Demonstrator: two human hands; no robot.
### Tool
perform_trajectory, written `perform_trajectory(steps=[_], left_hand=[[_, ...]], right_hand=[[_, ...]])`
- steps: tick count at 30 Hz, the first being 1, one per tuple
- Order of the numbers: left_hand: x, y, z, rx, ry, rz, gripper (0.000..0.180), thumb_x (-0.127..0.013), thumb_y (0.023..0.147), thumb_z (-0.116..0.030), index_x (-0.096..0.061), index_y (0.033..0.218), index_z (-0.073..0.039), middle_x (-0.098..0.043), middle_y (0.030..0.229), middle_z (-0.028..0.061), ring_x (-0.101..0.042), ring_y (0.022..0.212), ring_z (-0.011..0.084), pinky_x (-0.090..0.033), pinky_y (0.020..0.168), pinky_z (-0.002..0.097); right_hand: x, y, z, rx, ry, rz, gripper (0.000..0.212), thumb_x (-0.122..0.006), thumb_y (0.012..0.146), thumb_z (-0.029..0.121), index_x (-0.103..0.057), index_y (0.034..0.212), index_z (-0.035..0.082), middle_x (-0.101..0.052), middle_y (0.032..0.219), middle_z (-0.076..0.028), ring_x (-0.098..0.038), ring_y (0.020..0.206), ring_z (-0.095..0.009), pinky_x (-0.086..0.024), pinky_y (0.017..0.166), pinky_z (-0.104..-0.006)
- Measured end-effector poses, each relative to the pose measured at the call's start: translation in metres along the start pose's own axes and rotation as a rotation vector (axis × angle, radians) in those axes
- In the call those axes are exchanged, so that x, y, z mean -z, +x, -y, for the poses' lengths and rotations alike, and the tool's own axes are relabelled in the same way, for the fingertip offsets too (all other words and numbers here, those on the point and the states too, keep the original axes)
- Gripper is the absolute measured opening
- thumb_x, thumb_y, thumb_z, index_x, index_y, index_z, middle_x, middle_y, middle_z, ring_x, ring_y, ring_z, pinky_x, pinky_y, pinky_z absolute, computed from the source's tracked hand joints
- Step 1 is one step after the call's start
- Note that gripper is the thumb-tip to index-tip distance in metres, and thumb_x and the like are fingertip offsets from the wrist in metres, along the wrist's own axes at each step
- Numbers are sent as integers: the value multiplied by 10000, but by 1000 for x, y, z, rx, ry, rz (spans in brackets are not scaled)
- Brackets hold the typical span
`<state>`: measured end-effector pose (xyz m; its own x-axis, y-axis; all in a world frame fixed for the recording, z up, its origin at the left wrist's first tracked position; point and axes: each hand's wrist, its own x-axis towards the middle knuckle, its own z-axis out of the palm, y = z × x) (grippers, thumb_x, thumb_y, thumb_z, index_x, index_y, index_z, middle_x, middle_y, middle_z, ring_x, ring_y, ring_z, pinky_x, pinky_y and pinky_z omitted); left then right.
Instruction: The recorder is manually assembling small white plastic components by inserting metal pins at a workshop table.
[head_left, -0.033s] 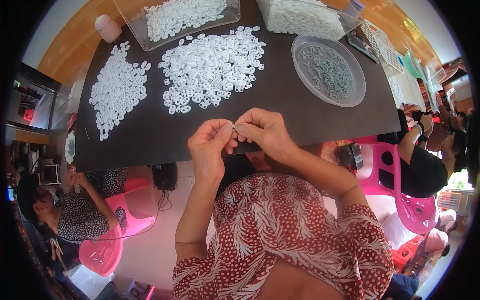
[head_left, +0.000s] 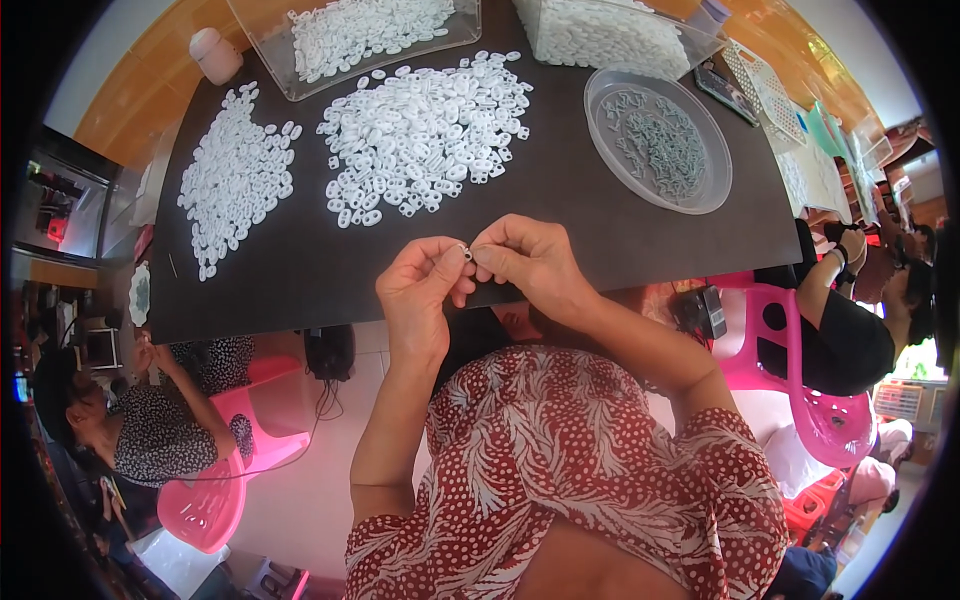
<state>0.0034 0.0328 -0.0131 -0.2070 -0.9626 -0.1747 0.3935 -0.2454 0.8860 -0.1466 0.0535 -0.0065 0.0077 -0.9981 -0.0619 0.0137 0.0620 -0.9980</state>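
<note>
A small white ring [head_left: 466, 254] is pinched between both hands at frame centre.

It is held by the left hand [head_left: 420, 290] and right hand [head_left: 530, 262] over the black tabletop [head_left: 560, 215]; white piles [head_left: 425, 135], a clear round dish [head_left: 658, 138] and pink chairs [head_left: 215, 495] are seen around.

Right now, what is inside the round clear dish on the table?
The dish holds a loose heap of small grey parts, spread mostly over its middle. What lies under the heap is covered; bare clear bottom shows near the rim.
</note>
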Motion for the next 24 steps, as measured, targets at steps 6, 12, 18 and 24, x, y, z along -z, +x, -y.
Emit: perform_trajectory(steps=[6, 12, 18, 24], left_hand=[[0, 2, -1, 68, -68, 28, 86, -619, 852, -69, -598, 869, 12, -626, 732, 78, -548, 559, 99, -404, 488, 205], [-1, 4, -5, 70, -64, 23, 88, -610, 858, -67, -593, 879, 18, -617, 731, 74, -545, 566, 97, -407, 491, 206], [-5, 2, -2, 55, 8, 1, 78, -608, 856, -54, -595, 877, 20, -609, 746, 63, -531, 575, 88, -401, 494, 199], [-8, 7, 2, 32, 60, 69, 84, -618, 854, -69, -592, 871, 8, -600, 728, 60, -526, 562, 94, -394, 492, 201]], right_hand=[[-2, -1, 1, 60, -1, -72, 74, -580, 830, 24, -619, 888, 2, -613, 755, -42, -554, 671, -93, -458, 603, -248], [0, 0, 2, 372, -295, -49, 139, -605, 817, -14, -642, 948, 13, -574, 817, -49, -541, 718, -98, -428, 615, -241], [4, 2, -1, 474, -382, -79, 108, -621, 770, -12, -632, 870, 28, -582, 724, -92, -563, 686, -233, -448, 607, -330], [51, 7, 5, 502, -610, -267, 103, -626, 750, 3, -640, 850, 24, -606, 747, -111, -587, 718, -280, -468, 633, -346]])
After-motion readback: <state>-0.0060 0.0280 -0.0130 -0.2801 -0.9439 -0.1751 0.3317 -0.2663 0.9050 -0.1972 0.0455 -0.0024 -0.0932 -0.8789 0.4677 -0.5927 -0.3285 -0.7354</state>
